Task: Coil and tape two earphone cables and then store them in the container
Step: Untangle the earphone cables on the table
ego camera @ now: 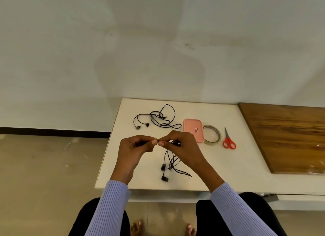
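Note:
My left hand (136, 146) and my right hand (179, 144) meet fingertip to fingertip above the white table (219, 165). Both pinch a black earphone cable (171, 162). Its loops hang from my right hand, and its two earbuds lie on the table below. A second black earphone cable (158, 118) lies loose and tangled at the back of the table. A pink container (190, 128) sits just right of my right hand. Against its right side lies a roll of clear tape (213, 142).
Red-handled scissors (228, 140) lie right of the tape. A wooden board (288, 137) covers the table's right part. The table's left edge drops to the floor, and a wall stands behind it. My knees and bare feet show below the front edge.

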